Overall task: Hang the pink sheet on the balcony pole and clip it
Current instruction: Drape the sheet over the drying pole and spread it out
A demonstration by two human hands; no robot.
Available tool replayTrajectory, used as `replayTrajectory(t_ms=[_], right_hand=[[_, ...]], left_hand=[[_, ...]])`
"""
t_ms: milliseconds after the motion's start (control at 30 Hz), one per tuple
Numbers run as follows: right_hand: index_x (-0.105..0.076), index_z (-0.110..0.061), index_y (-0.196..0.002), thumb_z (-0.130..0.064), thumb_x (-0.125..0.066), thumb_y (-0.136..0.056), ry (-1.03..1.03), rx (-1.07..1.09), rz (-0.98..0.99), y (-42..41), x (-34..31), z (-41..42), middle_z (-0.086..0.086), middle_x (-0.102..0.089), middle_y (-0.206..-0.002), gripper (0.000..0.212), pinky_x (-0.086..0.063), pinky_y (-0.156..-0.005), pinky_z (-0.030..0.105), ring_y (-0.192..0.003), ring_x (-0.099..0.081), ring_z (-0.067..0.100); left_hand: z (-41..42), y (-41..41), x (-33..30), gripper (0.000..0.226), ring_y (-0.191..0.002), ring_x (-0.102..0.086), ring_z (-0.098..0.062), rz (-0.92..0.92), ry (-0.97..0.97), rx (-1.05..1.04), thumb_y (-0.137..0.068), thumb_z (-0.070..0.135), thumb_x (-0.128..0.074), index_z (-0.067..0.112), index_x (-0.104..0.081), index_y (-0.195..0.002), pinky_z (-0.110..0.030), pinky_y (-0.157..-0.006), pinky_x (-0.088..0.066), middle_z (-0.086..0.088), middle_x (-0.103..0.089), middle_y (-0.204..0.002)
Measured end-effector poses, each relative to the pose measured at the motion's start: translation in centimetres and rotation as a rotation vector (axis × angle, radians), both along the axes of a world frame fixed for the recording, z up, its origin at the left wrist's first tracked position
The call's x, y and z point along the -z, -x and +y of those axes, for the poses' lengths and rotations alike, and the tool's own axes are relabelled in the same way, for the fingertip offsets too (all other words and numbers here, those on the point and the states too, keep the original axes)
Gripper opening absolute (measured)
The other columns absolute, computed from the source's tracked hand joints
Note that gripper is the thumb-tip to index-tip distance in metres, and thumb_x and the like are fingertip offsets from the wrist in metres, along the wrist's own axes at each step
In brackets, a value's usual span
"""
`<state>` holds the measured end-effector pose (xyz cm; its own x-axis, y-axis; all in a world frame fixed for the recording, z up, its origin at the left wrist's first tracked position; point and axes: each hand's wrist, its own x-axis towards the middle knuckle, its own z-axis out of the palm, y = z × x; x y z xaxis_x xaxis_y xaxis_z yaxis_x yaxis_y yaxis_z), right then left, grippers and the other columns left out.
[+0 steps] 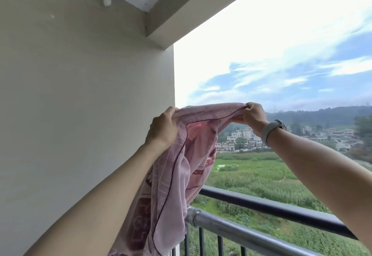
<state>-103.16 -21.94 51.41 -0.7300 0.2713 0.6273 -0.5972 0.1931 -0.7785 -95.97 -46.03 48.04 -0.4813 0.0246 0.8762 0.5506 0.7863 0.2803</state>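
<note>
Holding the sheet [201, 135] up at arm's length, both hands are raised in front of the open balcony, with sky and a green valley behind. The left hand [163, 129] is closed around a bunched part of the pink cloth near the wall [80, 94], its grip pressed together with the fabric gathered inside the fist. The right hand [254, 116] pinches the upper edge further right, fingers curled tight on a fold, and a pale watch [272, 130] sits on that wrist. Between the two hands the top edge runs almost level, slightly arched, and a dark piped seam follows it. From the left hand the rest of the sheet drops in loose folds, patterned with darker pink blocks and small dotted squares, and passes down along the left forearm toward the bottom of the view. Its lower folds hang just in front of the end of the pole [241, 233], a grey metal tube with a coupling near the wall; whether cloth touches the tube cannot be told. Beyond the pole, and a little higher in view, runs the dark rail [281, 209] with black upright bars below. The sheet is in the air, held by both hands, above the pole and not draped over it.
</note>
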Motion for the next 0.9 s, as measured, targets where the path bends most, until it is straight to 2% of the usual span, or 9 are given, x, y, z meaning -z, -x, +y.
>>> replayTrajectory(t_ms=[200, 267, 367, 433, 500, 600, 700, 800, 900], right_hand=[[-0.054, -0.005, -0.073, 0.008, -0.047, -0.084, -0.176, -0.023, 0.013, -4.4, 2.3, 3.3, 0.023, -0.066, -0.085, 0.018, -0.058, -0.070, 0.043, -0.080, -0.067, 0.035], [-0.055, -0.005, -0.074, 0.008, -0.051, -0.083, -0.194, -0.054, 0.059, -6.0, 1.6, 2.6, 0.019, -0.065, -0.080, 0.016, -0.059, -0.066, 0.041, -0.076, -0.068, 0.033], [-0.056, 0.000, -0.083, 0.007, -0.053, -0.083, -0.207, -0.111, 0.117, -7.5, 1.5, 0.9, 0.018, -0.064, -0.088, 0.007, -0.057, -0.072, 0.040, -0.079, -0.067, 0.030], [-0.058, 0.003, -0.090, 0.006, -0.054, -0.083, -0.409, -0.027, 0.131, -8.0, 3.2, 0.7, 0.017, -0.064, -0.092, 0.009, -0.054, -0.076, 0.036, -0.083, -0.064, 0.027], [-0.060, 0.002, -0.088, 0.003, -0.052, -0.084, -0.853, 0.101, 0.057, -8.8, 6.0, 1.3, 0.016, -0.064, -0.087, 0.009, -0.052, -0.064, 0.028, -0.074, -0.061, 0.023], [-0.062, -0.005, -0.099, -0.005, -0.044, -0.089, -1.424, 0.047, -0.399, -10.6, 10.2, 1.5, 0.009, -0.063, -0.088, 0.020, -0.049, -0.055, 0.014, -0.069, -0.058, 0.014], [-0.057, -0.006, -0.116, -0.005, -0.045, -0.089, -1.464, -0.061, -0.631, -11.6, 12.9, -0.4, 0.007, -0.065, -0.104, 0.029, -0.051, -0.062, 0.028, -0.075, -0.060, 0.015], [-0.057, -0.006, -0.118, 0.000, -0.036, -0.089, -1.385, -0.023, -0.348, -12.0, 14.1, -4.0, 0.013, -0.063, -0.111, 0.036, -0.051, -0.078, 0.034, -0.091, -0.060, 0.025], [-0.058, -0.009, -0.116, -0.002, -0.033, -0.091, -1.214, -0.031, -0.111, -12.4, 15.1, -8.2, 0.012, -0.062, -0.117, 0.036, -0.047, -0.090, 0.039, -0.103, -0.058, 0.027]], left_hand=[[1.9, -7.1, 3.3, 0.069, -0.077, -0.062, -0.030, 0.033, 0.418, -0.345, -0.071, 0.065, -0.057, 0.023, -0.039, -0.122, -0.028, -0.060, -0.035, -0.007, -0.066, -0.087], [1.4, -9.3, 3.4, 0.070, -0.085, -0.063, -0.035, 0.025, 0.463, -0.482, -0.069, 0.061, -0.064, 0.024, -0.035, -0.121, -0.031, -0.063, -0.037, -0.010, -0.067, -0.098], [-0.6, -11.9, 4.1, 0.055, -0.092, -0.059, -0.039, -0.021, 0.277, -0.543, -0.076, 0.038, -0.063, 0.022, -0.035, -0.121, -0.034, -0.067, -0.037, -0.013, -0.060, -0.113], [-1.8, -13.1, 5.5, 0.041, -0.092, -0.059, -0.038, -0.118, 0.176, -0.552, -0.078, 0.030, -0.060, 0.019, -0.044, -0.114, -0.031, -0.067, -0.036, -0.014, -0.062, -0.110], [-2.2, -13.7, 7.3, 0.019, -0.091, -0.059, -0.038, -0.304, 0.161, -0.480, -0.082, 0.027, -0.055, 0.018, -0.052, -0.099, -0.030, -0.065, -0.037, -0.017, -0.065, -0.101], [-1.1, -13.8, 10.2, 0.009, -0.099, -0.057, -0.035, -0.490, 0.249, -0.267, -0.082, 0.013, -0.047, 0.021, -0.052, -0.084, -0.032, -0.078, -0.045, -0.018, -0.065, -0.102], [1.4, -13.2, 14.2, 0.044, -0.116, -0.051, -0.024, -0.652, 0.342, 0.016, -0.082, 0.017, -0.053, 0.023, -0.047, -0.125, -0.021, -0.093, -0.035, -0.007, -0.056, -0.126], [1.9, -12.6, 17.9, 0.080, -0.120, -0.046, -0.012, -0.853, 0.410, 0.216, -0.073, 0.036, -0.068, 0.031, -0.024, -0.139, -0.022, -0.097, -0.035, 0.004, -0.045, -0.138], [-1.4, -11.6, 19.8, 0.070, -0.122, -0.042, -0.008, -0.781, 0.345, 0.243, -0.073, 0.042, -0.069, 0.027, -0.038, -0.134, -0.023, -0.102, -0.033, 0.007, -0.044, -0.136]])
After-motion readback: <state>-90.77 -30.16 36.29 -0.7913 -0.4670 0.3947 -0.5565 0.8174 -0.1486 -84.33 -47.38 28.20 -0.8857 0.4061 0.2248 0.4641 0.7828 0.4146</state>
